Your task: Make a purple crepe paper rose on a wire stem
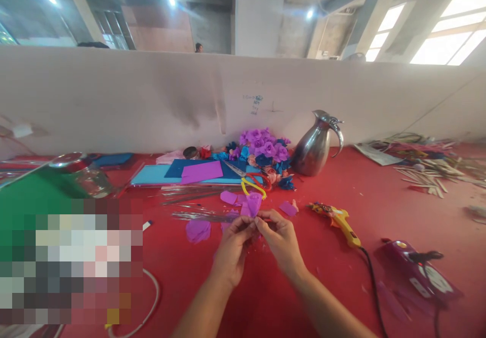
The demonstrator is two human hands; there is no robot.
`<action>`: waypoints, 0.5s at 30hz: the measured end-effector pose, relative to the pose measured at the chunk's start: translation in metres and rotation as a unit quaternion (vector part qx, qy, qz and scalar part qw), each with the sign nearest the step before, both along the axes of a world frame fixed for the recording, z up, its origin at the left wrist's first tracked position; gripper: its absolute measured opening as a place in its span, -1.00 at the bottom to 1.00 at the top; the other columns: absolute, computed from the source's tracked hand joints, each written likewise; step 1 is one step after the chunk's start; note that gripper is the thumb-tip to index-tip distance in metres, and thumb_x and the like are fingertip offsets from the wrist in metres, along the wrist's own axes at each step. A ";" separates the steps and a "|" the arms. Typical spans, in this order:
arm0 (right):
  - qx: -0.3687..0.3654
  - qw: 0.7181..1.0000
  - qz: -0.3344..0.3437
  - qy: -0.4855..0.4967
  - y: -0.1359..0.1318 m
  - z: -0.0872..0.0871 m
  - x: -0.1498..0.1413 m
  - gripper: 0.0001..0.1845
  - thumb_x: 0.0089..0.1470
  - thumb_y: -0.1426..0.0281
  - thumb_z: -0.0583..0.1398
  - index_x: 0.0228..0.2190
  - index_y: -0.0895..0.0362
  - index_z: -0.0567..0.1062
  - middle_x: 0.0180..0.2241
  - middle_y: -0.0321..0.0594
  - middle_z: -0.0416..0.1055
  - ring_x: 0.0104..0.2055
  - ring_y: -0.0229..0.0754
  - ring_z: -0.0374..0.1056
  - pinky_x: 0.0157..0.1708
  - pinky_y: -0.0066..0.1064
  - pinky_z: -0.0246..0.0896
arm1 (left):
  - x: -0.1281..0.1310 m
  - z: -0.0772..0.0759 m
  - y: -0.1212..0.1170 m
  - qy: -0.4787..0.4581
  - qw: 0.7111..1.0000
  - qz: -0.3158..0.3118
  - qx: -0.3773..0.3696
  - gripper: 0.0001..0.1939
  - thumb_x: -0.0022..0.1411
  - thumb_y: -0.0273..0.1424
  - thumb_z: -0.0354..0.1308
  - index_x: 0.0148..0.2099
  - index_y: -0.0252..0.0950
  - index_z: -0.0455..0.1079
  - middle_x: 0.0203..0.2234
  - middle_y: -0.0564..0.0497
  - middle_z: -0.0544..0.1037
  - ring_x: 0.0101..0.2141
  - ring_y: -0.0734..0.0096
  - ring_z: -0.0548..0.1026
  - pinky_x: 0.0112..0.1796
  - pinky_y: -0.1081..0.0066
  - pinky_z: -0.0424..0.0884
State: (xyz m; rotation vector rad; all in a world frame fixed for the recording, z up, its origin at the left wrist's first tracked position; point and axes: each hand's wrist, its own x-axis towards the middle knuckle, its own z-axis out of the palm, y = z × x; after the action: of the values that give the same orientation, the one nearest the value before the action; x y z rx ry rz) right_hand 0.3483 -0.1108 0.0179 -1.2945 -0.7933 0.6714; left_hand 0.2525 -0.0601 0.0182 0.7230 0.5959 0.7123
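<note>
Between the fingertips of both hands is a purple paper petal (253, 203), curled into a cone that points up and away from me. My left hand (236, 241) pinches its lower end from the left. From the right, my right hand (279, 236) closes thumb and fingers on the same lower end, which my fingers partly hide. Just beyond stand the yellow and red handles of a pair of scissors (253, 185). Loose purple paper petals (198, 230) lie to the left of my hands, beside thin metal wires (201, 213). Another purple petal (288, 208) rests to the right.
Paper flowers (266, 145) are heaped at the back, next to a steel jug (313, 145). Blue and purple paper sheets (202, 172) lie left of them. A yellow glue gun (343, 225) with a black cord and a purple power strip (421, 269) sit on the right.
</note>
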 end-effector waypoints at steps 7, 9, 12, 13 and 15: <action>-0.003 0.999 0.033 0.003 0.002 -0.002 0.003 -0.77 -0.02 0.28 0.21 -0.38 0.18 0.56 -0.45 -0.21 0.53 -0.39 -0.21 0.41 -0.33 -0.41 0.31 | -0.002 0.003 0.005 0.049 0.991 0.103 0.076 -0.86 -0.11 -0.39 0.36 -0.44 -0.30 0.50 -0.50 0.06 0.52 -0.41 0.50 0.42 -0.33 0.52 0.30; -0.003 0.999 0.045 -0.011 0.002 -0.001 0.001 -0.77 -0.01 0.28 0.20 -0.39 0.18 0.56 -0.46 -0.21 0.54 -0.39 -0.19 0.42 -0.32 -0.39 0.32 | -0.003 0.002 0.007 0.053 0.989 0.119 0.074 -0.86 -0.12 -0.40 0.37 -0.42 -0.29 0.53 -0.49 0.05 0.55 -0.40 0.48 0.44 -0.31 0.51 0.32; -0.007 0.999 0.033 -0.031 0.001 0.002 -0.002 -0.79 -0.02 0.30 0.19 -0.42 0.17 0.56 -0.46 -0.20 0.54 -0.40 -0.18 0.43 -0.34 -0.38 0.33 | -0.003 0.003 0.008 0.073 0.987 0.128 0.067 -0.83 -0.17 -0.41 0.39 -0.42 -0.31 0.55 -0.49 0.02 0.57 -0.43 0.47 0.46 -0.33 0.51 0.33; -0.008 0.999 0.024 -0.037 0.001 0.002 -0.003 -0.80 -0.02 0.30 0.19 -0.42 0.17 0.55 -0.46 -0.20 0.54 -0.41 -0.18 0.43 -0.35 -0.38 0.34 | -0.003 0.003 0.008 0.080 0.986 0.129 0.067 -0.82 -0.19 -0.41 0.39 -0.42 -0.32 0.55 -0.49 0.01 0.58 -0.43 0.47 0.46 -0.33 0.51 0.34; -0.010 0.999 0.006 -0.051 0.000 0.003 -0.004 -0.81 -0.03 0.32 0.19 -0.43 0.17 0.55 -0.46 -0.20 0.54 -0.42 -0.18 0.42 -0.37 -0.38 0.35 | -0.003 0.004 0.007 0.090 0.986 0.125 0.066 -0.79 -0.20 -0.41 0.40 -0.41 -0.32 0.56 -0.49 0.00 0.59 -0.43 0.45 0.48 -0.34 0.50 0.35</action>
State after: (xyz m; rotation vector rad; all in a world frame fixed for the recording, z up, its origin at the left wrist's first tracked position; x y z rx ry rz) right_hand 0.3441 -0.1108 0.0206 -1.3517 -0.8791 0.6280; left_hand 0.2494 -0.0535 0.0225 0.8504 0.8195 0.9328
